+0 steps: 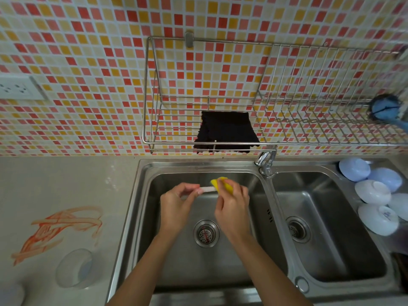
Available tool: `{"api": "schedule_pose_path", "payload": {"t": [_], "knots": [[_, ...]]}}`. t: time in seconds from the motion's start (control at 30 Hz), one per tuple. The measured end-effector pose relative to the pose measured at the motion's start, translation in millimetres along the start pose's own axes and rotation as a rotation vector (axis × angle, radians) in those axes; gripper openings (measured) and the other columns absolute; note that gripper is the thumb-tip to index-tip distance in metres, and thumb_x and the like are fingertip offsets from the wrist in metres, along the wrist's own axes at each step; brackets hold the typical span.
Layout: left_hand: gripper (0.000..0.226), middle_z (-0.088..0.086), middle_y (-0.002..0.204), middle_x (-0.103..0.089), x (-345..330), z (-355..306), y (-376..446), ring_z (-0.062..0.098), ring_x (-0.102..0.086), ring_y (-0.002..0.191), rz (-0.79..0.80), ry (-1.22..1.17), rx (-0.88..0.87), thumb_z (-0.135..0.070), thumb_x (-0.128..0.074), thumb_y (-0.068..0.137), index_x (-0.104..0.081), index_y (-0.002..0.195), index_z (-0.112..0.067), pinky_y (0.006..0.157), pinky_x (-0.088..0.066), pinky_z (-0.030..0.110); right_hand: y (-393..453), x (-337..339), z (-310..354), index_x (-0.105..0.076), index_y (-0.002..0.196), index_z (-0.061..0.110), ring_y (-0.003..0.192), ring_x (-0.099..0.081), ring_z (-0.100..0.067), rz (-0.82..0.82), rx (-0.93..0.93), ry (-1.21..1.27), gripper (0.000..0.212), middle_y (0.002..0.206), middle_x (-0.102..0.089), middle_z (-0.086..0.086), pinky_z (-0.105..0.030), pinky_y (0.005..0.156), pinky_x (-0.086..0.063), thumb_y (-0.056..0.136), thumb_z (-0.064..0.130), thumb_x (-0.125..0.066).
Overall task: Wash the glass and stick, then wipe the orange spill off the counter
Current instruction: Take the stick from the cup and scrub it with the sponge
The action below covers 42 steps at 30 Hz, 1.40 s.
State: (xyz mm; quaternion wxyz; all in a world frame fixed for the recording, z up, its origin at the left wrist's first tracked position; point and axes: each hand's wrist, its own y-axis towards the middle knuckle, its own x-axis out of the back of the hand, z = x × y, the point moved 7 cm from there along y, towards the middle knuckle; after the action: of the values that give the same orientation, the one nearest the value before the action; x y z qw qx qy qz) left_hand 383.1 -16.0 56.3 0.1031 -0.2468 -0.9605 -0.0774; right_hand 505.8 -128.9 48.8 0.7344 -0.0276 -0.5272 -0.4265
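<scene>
Over the left sink basin, my left hand pinches a thin pale stick by one end. My right hand grips a yellow sponge wrapped around the stick's other end. A clear glass stands on the counter left of the sink. An orange smeared spill spreads over the counter just beyond the glass. A black cloth hangs over the front of the wire rack on the wall.
The tap stands between the two basins, with the right basin beside it. Several white and pale blue bowls lie upside down at the right. The wire rack holds a blue brush. A wall socket sits at the left.
</scene>
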Motion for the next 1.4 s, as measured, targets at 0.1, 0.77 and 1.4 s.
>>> {"api": "schedule_pose_path", "payload": {"t": [0.1, 0.77, 1.4], "knots": [[0.009, -0.01, 0.087, -0.074, 0.6, -5.8, -0.9, 0.003, -0.069, 0.085, 0.056, 0.081, -0.099, -0.016, -0.075, 0.081, -0.076, 0.09, -0.017, 0.082, -0.054, 0.025, -12.0, 1.5, 20.0, -0.061, 0.129, 0.02, 0.105, -0.049, -0.022, 0.023, 0.137, 0.014, 0.048, 0.125, -0.058, 0.0, -0.029, 0.091, -0.045, 0.084, 0.015, -0.044], [0.018, 0.013, 0.084, -0.074, -14.8, 22.6, 8.4, 0.009, -0.067, 0.071, 0.16, -0.104, 0.291, -0.012, -0.077, 0.079, -0.074, 0.093, -0.003, 0.069, -0.055, 0.02, -0.1, -3.1, -0.2, -0.066, 0.122, 0.02, 0.099, -0.052, -0.024, -0.089, 0.221, -0.121, 0.036, 0.123, -0.062, 0.0, -0.035, 0.083, -0.048, 0.091, 0.024, -0.048], [0.016, -0.005, 0.081, -0.075, -15.2, 16.5, 6.7, 0.007, -0.071, 0.078, 0.026, 0.016, 0.144, -0.019, -0.079, 0.077, -0.076, 0.092, -0.014, 0.078, -0.057, 0.026, -12.4, -7.3, -22.8, -0.056, 0.135, 0.022, 0.105, -0.048, -0.025, -0.028, -0.028, -0.032, 0.05, 0.131, -0.054, -0.004, -0.036, 0.09, -0.045, 0.086, 0.015, -0.05]]}}
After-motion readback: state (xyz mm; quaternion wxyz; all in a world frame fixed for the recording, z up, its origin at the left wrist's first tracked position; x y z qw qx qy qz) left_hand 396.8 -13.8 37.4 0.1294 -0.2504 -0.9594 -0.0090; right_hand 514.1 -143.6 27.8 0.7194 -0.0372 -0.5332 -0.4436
